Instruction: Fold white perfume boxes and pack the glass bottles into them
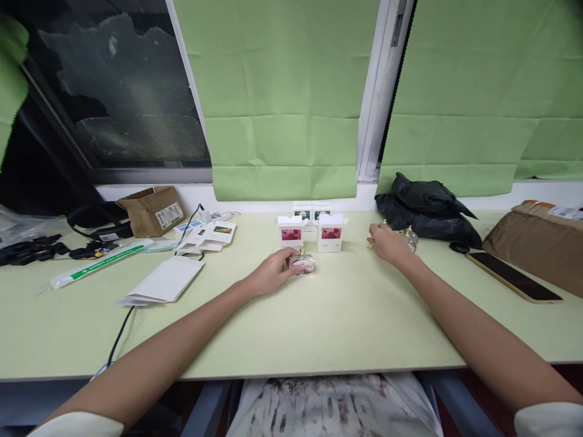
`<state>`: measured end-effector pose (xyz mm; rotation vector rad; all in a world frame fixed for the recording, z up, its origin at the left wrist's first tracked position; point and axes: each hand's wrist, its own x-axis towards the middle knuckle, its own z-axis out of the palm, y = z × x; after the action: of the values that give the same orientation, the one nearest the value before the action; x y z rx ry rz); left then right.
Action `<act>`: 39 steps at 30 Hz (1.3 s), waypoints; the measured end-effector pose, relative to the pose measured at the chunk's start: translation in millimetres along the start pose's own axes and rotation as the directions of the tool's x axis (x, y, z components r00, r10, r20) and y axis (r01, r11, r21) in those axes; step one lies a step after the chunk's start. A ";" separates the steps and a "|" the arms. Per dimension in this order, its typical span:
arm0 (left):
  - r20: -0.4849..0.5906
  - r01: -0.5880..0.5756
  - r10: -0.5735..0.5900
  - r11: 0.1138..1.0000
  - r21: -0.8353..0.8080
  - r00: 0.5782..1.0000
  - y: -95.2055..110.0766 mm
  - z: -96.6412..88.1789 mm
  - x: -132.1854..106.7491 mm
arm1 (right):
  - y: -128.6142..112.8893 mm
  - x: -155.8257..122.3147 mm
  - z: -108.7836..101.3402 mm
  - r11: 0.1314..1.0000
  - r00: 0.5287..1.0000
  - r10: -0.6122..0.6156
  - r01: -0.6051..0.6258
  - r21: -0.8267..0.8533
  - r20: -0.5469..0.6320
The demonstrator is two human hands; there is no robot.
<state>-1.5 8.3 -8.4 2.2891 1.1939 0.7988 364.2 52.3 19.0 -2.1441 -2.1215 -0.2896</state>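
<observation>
My left hand [272, 273] is closed around the side of a clear glass perfume bottle [303, 263] with a gold neck, upright on the table. Just behind that bottle stand two white boxes with red flower pictures, the left box [291, 235] and the right box [330, 234], their top flaps up. Further right, my right hand [387, 241] has its fingers curled down near the table. Small gold bits show at its fingertips, but the hand hides what it grips. Beside it, partly covered, is another glass perfume bottle [411, 239].
White boxes with green pictures [312, 212] stand at the back. To the right lie black plastic bags [428, 209], a phone [514, 277] and a brown parcel [540, 243]. Folded white card [166, 279], flattened printed boxes [209, 235] and an open carton [152, 211] are left.
</observation>
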 end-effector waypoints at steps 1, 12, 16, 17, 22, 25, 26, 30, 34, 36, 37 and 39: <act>-0.004 0.001 -0.001 1.000 -0.005 1.000 0.5 0.0 -0.2 | 1.4 0.2 -1.7 1.000 1.000 0.008 -0.008 -0.003 -0.023; -0.010 -0.001 0.001 1.000 0.003 1.000 0.8 0.1 -1.5 | 5.4 4.1 8.0 1.000 0.999 -0.007 0.007 0.012 0.044; 0.002 0.006 -0.006 1.000 -0.013 1.000 2.5 -0.1 -1.4 | 2.9 2.6 9.1 0.999 0.998 -0.035 0.033 0.036 0.044; 0.006 0.008 -0.008 1.000 -0.016 1.000 3.1 -0.2 -1.4 | 2.0 2.1 8.4 0.998 0.998 -0.044 0.042 0.045 0.039; 0.023 -0.008 0.008 1.000 0.016 1.000 6.5 -1.4 -1.4 | -13.4 -5.0 2.2 0.978 0.987 -0.161 0.159 0.138 0.008; 0.025 -0.020 0.019 0.999 0.038 1.000 7.5 -2.0 -1.1 | -33.6 -17.5 -0.8 0.936 0.958 -0.285 0.282 0.212 -0.015; 0.025 -0.022 0.021 0.999 0.038 0.999 7.4 -1.9 -1.0 | -41.1 -23.0 -1.4 0.911 0.941 -0.335 0.334 0.241 -0.036; 0.023 -0.022 0.022 1.000 0.020 0.999 6.4 -1.1 -0.8 | -65.8 -43.0 -1.2 0.715 0.826 -0.538 0.553 0.428 -0.169; 0.028 -0.038 0.038 0.999 -0.021 0.999 6.6 -0.1 -0.9 | -75.4 -48.8 2.5 0.592 0.768 -0.615 0.600 0.538 -0.181; 0.033 -0.041 0.042 0.998 -0.041 0.999 7.5 0.4 -1.1 | -77.1 -48.0 3.4 0.543 0.771 -0.601 0.587 0.601 -0.211; 0.032 -0.040 0.042 0.998 -0.045 0.999 8.3 0.8 -1.1 | -78.2 -47.8 3.0 0.513 0.780 -0.576 0.578 0.634 -0.245; 0.028 -0.042 0.043 0.998 -0.040 0.999 10.5 1.7 -1.4 | -81.4 -48.8 0.5 0.435 0.798 -0.498 0.568 0.699 -0.339</act>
<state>5.2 1.3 -3.7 2.2928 1.1105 0.7954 282.7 6.1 3.7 -0.9066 -2.2104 0.4459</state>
